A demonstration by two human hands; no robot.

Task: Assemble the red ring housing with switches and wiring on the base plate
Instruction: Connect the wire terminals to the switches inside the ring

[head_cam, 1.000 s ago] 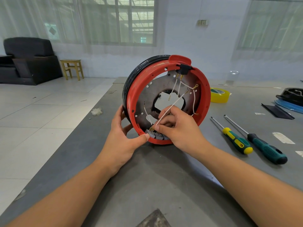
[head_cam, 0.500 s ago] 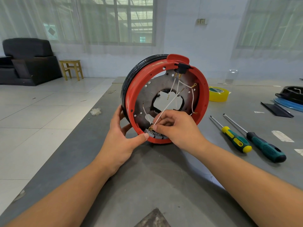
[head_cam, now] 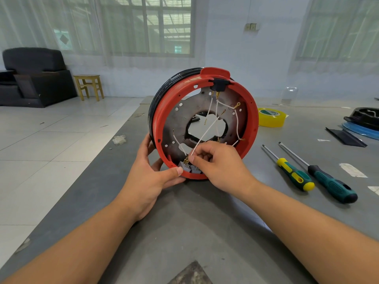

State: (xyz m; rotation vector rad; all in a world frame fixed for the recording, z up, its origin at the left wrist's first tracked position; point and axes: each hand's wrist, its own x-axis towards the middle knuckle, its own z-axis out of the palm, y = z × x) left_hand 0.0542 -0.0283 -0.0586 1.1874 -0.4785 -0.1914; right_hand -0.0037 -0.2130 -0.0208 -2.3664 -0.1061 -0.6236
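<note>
Red ring housing [head_cam: 251, 128] upright on edge on the grey table [head_cam: 194, 232], with base plate [head_cam: 174, 128], white wires [head_cam: 207, 132] and grey switches [head_cam: 189, 168] inside. Left hand [head_cam: 152, 177] gripping the lower rim; right hand [head_cam: 219, 165] pinching a wire at the switches. Barely changed from a second ago, both grips unmoved.

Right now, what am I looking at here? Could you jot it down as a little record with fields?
Main piece: red ring housing, stood on edge on the grey table
Inside it: dark base plate with white wires and grey switches at the bottom
Left hand: grips the housing's lower rim, thumb on the front
Right hand: pinches a white wire near the switches
Tools nearby: yellow-green screwdriver and dark green screwdriver, lying untouched to the right
Also there: roll of yellow tape behind the housing
</note>
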